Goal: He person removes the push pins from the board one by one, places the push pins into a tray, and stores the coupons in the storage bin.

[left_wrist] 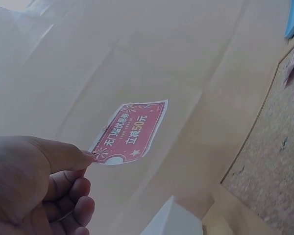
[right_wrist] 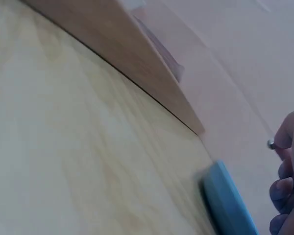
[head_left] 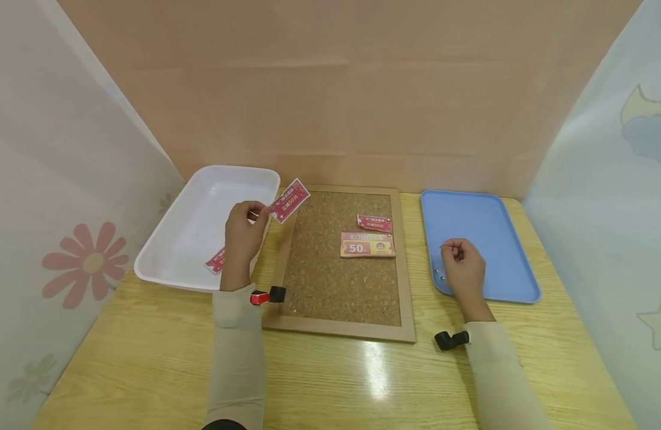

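Over the right edge of the white bin, my left hand (head_left: 243, 236) pinches a red paper coupon (head_left: 290, 201) by one corner between thumb and forefinger. The coupon is raised and tilted, its printed face showing in the left wrist view. Above the blue tray (head_left: 478, 209), my right hand (head_left: 465, 269) pinches a small shiny thumbtack (right_wrist: 271, 144) at its fingertips. Between the hands lies a wood-framed cork board (head_left: 336, 292). On its right side sit a narrow red coupon (head_left: 375, 223) and, below it, a wider coupon (head_left: 357, 248).
The white bin (head_left: 169, 263) stands at left, with another red coupon (head_left: 216, 261) inside, partly hidden by my left hand. A few small tacks (head_left: 437, 272) lie in the blue tray's near left corner. Curtains close off the back and both sides of the wooden table (head_left: 330, 388).
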The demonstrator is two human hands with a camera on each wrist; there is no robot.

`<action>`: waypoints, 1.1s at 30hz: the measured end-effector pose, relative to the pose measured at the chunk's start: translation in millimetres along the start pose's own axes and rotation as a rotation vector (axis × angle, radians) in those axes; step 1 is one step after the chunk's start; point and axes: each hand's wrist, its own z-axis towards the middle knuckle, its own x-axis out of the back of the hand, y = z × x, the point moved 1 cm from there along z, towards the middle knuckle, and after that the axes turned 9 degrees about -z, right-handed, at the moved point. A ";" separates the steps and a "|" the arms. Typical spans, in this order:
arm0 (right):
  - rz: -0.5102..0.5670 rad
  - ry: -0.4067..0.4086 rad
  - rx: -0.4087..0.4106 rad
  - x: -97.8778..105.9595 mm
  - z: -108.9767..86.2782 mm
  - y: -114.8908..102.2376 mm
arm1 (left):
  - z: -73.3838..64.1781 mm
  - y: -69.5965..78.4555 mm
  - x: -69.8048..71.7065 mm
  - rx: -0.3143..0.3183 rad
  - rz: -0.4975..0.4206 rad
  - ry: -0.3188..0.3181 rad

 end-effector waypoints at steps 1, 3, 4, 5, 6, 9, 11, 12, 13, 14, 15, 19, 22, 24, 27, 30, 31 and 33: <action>-0.023 -0.009 -0.026 2.0 1.6 2.9 | 0.9 -2.5 1.7 0.004 -0.004 0.013; -0.064 -0.035 -0.080 4.9 4.3 8.7 | 2.6 -8.6 5.6 0.013 0.000 0.037; -0.081 -0.050 -0.107 5.8 5.2 11.8 | 3.4 -11.4 7.8 0.018 0.003 0.050; -0.097 -0.066 -0.129 6.6 6.1 14.6 | 4.0 -13.9 10.2 0.028 0.004 0.063; -0.112 -0.084 -0.147 7.1 6.8 17.2 | 4.5 -16.1 12.5 0.041 0.004 0.077; -0.141 -0.127 -0.171 8.5 7.9 21.8 | 5.9 -21.9 19.5 0.084 0.017 0.120; -0.156 -0.148 -0.176 9.3 7.9 22.8 | 6.3 -25.1 23.6 0.119 0.019 0.148; -0.161 -0.154 -0.177 9.6 8.0 23.0 | 6.4 -26.6 25.5 0.135 0.019 0.162; -0.169 -0.162 -0.180 9.8 7.9 23.2 | 6.1 -28.1 27.1 0.154 0.019 0.176; -0.175 -0.167 -0.184 9.7 7.8 23.6 | 6.0 -30.0 28.7 0.171 0.016 0.191; -0.178 -0.174 -0.188 9.7 7.6 23.9 | 5.6 -32.3 29.9 0.189 0.008 0.207; -0.195 -0.193 -0.201 8.4 6.2 25.1 | 5.4 -43.8 31.9 0.276 -0.020 0.263; -0.203 -0.199 -0.203 7.7 5.9 25.1 | 6.5 -51.6 31.5 0.316 -0.032 0.274; -0.208 -0.199 -0.202 7.5 6.2 25.5 | 7.2 -54.2 30.8 0.323 -0.034 0.268; -0.212 -0.205 -0.197 7.6 6.6 25.9 | 7.9 -56.7 30.0 0.319 -0.019 0.261; -0.219 -0.217 -0.190 7.1 6.5 26.6 | 7.9 -58.9 30.4 0.319 0.000 0.259; -0.219 -0.223 -0.187 7.0 6.4 26.8 | 7.8 -59.6 30.7 0.320 0.004 0.257; -0.222 -0.231 -0.184 6.5 6.0 27.1 | 7.5 -60.2 31.5 0.322 0.014 0.251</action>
